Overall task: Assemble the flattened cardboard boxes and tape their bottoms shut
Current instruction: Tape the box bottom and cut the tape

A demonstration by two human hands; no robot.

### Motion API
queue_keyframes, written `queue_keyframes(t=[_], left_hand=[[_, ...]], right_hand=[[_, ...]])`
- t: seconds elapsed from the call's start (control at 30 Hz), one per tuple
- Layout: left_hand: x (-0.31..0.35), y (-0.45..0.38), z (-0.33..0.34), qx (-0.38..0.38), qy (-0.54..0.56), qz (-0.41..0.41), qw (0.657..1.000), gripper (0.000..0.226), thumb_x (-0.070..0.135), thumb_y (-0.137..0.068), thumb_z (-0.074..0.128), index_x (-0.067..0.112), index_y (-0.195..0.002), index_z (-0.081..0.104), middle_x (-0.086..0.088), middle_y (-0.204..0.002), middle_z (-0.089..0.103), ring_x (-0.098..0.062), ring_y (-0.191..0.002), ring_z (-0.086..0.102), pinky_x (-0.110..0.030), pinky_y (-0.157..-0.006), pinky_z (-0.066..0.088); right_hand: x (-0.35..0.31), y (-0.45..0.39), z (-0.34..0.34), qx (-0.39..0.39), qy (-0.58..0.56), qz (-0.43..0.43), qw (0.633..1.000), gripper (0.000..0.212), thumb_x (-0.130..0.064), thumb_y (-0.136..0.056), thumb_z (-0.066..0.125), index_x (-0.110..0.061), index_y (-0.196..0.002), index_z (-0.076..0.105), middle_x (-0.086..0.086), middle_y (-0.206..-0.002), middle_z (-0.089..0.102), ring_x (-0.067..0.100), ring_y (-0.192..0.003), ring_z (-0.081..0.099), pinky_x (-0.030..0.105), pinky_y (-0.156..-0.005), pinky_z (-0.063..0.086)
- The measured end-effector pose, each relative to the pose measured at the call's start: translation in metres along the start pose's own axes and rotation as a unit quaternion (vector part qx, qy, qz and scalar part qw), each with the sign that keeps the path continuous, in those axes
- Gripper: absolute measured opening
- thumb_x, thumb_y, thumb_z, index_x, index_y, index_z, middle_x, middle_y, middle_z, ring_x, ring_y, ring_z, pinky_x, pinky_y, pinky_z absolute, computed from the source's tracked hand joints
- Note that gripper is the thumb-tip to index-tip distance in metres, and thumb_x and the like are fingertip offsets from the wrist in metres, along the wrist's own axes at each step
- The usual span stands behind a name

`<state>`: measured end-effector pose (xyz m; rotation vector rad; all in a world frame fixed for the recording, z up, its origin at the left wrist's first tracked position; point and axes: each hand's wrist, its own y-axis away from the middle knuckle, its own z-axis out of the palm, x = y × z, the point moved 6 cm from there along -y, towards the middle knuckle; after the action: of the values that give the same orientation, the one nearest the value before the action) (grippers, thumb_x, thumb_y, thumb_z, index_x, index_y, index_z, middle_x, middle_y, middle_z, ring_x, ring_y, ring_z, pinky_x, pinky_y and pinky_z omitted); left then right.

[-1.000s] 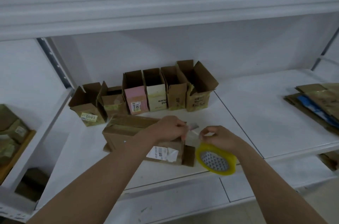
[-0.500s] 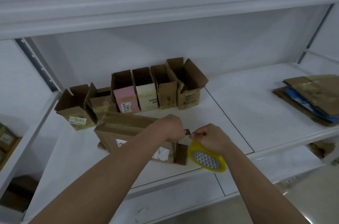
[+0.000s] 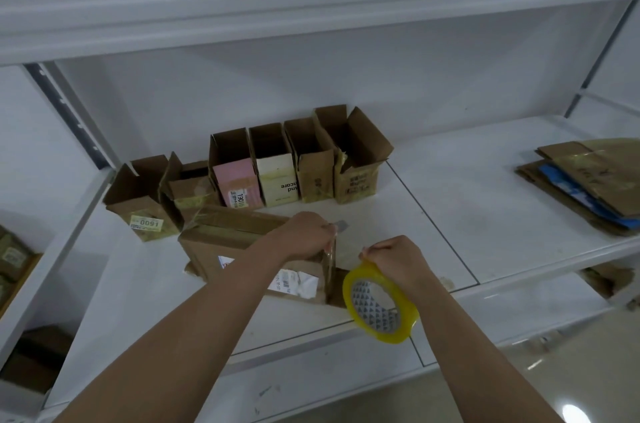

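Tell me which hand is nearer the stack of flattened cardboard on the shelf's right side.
The right hand. Gripping the yellow tape roll, it sits closer to the flattened cardboard stack, though well short of it. The left hand is farther left, on the brown box.

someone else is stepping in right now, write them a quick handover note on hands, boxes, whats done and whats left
Left hand: pressing on the end of the brown cardboard box lying on its side on the white shelf, pinching the free end of the clear tape there.
Right hand: gripping the yellow-rimmed roll of clear tape, just right of that box.
Done: six open-topped small boxes in a row stand along the back of the shelf.
Left: finish taping this box's end, stand it up, then work through the stack of flattened cardboard at the right of the shelf.
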<state>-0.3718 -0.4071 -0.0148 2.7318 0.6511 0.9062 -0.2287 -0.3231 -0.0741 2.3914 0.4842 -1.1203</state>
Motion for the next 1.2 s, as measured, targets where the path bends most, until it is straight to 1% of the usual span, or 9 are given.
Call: queue_keyframes(t=[0.17, 0.3, 0.43, 0.57, 0.63, 0.7, 0.83, 1.0, 1.2], left_hand=[[0.0, 0.007, 0.004, -0.047, -0.004, 0.004, 0.999, 0.03, 0.019, -0.094, 0.051, 0.01, -0.066, 0.058, -0.001, -0.065, 0.05, -0.012, -0.057, 0.044, -0.025, -0.056, 0.032], [0.015, -0.002, 0.018, -0.052, -0.178, 0.0, 0.983, 0.045, 0.031, -0.105, 0.032, -0.003, -0.124, 0.054, -0.017, -0.129, 0.043, -0.029, -0.108, 0.051, -0.028, -0.079, 0.035], [0.019, -0.001, 0.02, -0.028, -0.233, 0.013, 0.972, 0.044, 0.032, -0.104, 0.034, 0.0, -0.126, 0.055, -0.018, -0.131, 0.038, -0.028, -0.107, 0.049, -0.031, -0.082, 0.036], [-0.001, 0.008, 0.002, -0.023, 0.101, 0.062, 0.993, 0.036, 0.028, -0.101, 0.042, 0.008, -0.079, 0.062, -0.003, -0.081, 0.056, -0.008, -0.067, 0.051, -0.02, -0.068, 0.041], [-0.023, 0.009, -0.007, 0.04, 0.278, 0.025, 0.96, 0.035, 0.026, -0.103, 0.04, 0.007, -0.081, 0.059, -0.005, -0.081, 0.062, -0.012, -0.075, 0.059, -0.028, -0.08, 0.05], [-0.039, 0.003, -0.006, 0.109, 0.334, -0.002, 0.936, 0.033, 0.023, -0.106, 0.034, 0.006, -0.087, 0.056, -0.005, -0.082, 0.062, -0.011, -0.071, 0.06, -0.025, -0.073, 0.052], [-0.024, -0.004, 0.002, 0.176, 0.113, 0.014, 0.978, 0.016, 0.027, -0.103, 0.041, 0.013, -0.098, 0.048, 0.0, -0.08, 0.057, -0.013, -0.07, 0.056, -0.023, -0.059, 0.041], [0.002, -0.004, 0.032, 0.208, -0.18, -0.026, 0.961, 0.041, 0.017, -0.09, 0.061, 0.008, -0.124, 0.038, -0.01, -0.116, 0.051, -0.027, -0.098, 0.059, -0.035, -0.073, 0.05], [0.003, -0.005, 0.034, 0.224, -0.183, -0.012, 0.957, 0.039, 0.009, -0.091, 0.057, 0.008, -0.124, 0.037, -0.011, -0.119, 0.049, -0.027, -0.101, 0.058, -0.032, -0.073, 0.045]], right_hand=[[-0.006, 0.001, -0.002, 0.021, 0.057, -0.014, 0.998, 0.032, -0.035, -0.087, 0.063, -0.015, -0.062, 0.068, 0.0, -0.065, 0.065, 0.024, -0.074, 0.066, 0.029, -0.065, 0.048], [-0.012, 0.007, -0.007, 0.048, 0.122, -0.022, 0.991, 0.028, -0.033, -0.089, 0.058, -0.015, -0.072, 0.071, 0.0, -0.072, 0.066, 0.022, -0.072, 0.063, 0.024, -0.061, 0.041], [-0.008, 0.01, -0.013, 0.054, 0.117, -0.009, 0.992, 0.024, -0.032, -0.088, 0.058, -0.015, -0.084, 0.075, 0.003, -0.082, 0.071, 0.023, -0.077, 0.065, 0.028, -0.065, 0.047], [0.013, 0.011, -0.02, 0.051, 0.086, 0.023, 0.995, 0.025, -0.029, -0.086, 0.06, -0.008, -0.083, 0.072, 0.008, -0.081, 0.072, 0.026, -0.08, 0.068, 0.029, -0.064, 0.049], [0.02, 0.011, -0.023, 0.054, 0.075, 0.031, 0.995, 0.025, -0.028, -0.086, 0.06, -0.007, -0.08, 0.071, 0.008, -0.078, 0.071, 0.028, -0.083, 0.068, 0.03, -0.065, 0.05], [0.021, 0.01, -0.024, 0.061, 0.065, 0.035, 0.995, 0.025, -0.029, -0.087, 0.06, -0.008, -0.086, 0.073, 0.008, -0.085, 0.073, 0.026, -0.083, 0.068, 0.032, -0.071, 0.053], [0.017, 0.011, -0.022, 0.06, 0.085, 0.031, 0.994, 0.024, -0.032, -0.088, 0.059, -0.014, -0.088, 0.075, 0.006, -0.086, 0.073, 0.022, -0.078, 0.065, 0.03, -0.07, 0.05], [0.013, 0.016, -0.021, 0.056, 0.087, 0.027, 0.994, 0.025, -0.034, -0.091, 0.058, -0.016, -0.092, 0.076, 0.005, -0.091, 0.072, 0.021, -0.076, 0.061, 0.027, -0.067, 0.044], [0.012, 0.023, -0.022, 0.051, 0.074, 0.017, 0.996, 0.024, -0.034, -0.091, 0.058, -0.018, -0.092, 0.076, 0.004, -0.094, 0.072, 0.02, -0.078, 0.059, 0.028, -0.071, 0.045]])
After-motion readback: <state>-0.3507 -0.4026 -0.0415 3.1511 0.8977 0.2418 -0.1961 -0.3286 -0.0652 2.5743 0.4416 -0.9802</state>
